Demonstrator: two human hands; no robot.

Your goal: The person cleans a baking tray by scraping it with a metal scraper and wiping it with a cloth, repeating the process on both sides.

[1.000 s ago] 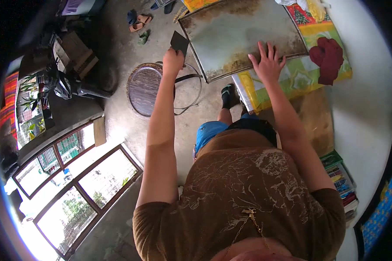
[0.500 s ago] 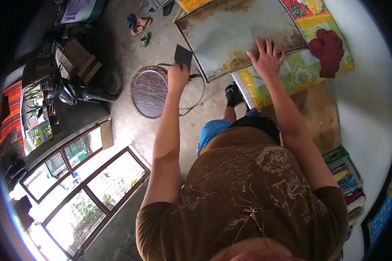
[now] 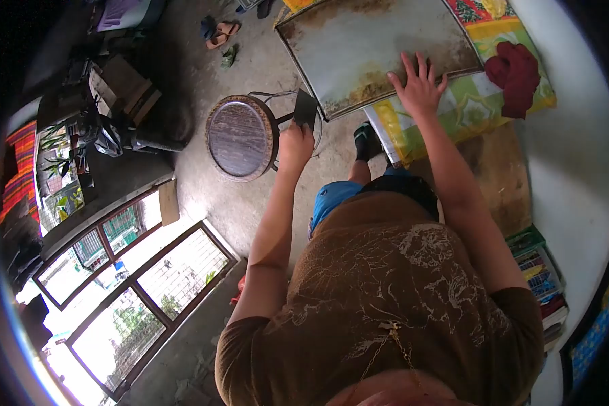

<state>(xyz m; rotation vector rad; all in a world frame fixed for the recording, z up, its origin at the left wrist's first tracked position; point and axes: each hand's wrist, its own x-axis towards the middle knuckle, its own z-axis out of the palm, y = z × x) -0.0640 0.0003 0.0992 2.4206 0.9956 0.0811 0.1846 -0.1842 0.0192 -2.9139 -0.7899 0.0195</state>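
Note:
My left hand (image 3: 296, 142) is closed around a stiff, dark sandpaper-like sheet (image 3: 306, 108), which sticks up from the fingers beside the panel's near left corner. Its size is about that of the hand. Fingers spread, my right hand (image 3: 419, 91) lies on the near right part of a grey framed panel (image 3: 358, 51). Brown, rust-like stains run along the panel's edges and patch its surface. Under the panel is a table with a green, white and yellow patterned cloth (image 3: 470, 111).
A round dark-topped stool (image 3: 242, 139) stands left of my left hand. A maroon cloth (image 3: 517, 78) lies at the table's right end. Sandals (image 3: 223, 35) are on the concrete floor. Cardboard boxes (image 3: 122, 84) sit at the left, above large windows (image 3: 145, 291).
My left hand has moved down and to the right with the dark sheet, toward my body. My right hand stays spread on the panel. The whole view has shifted slightly.

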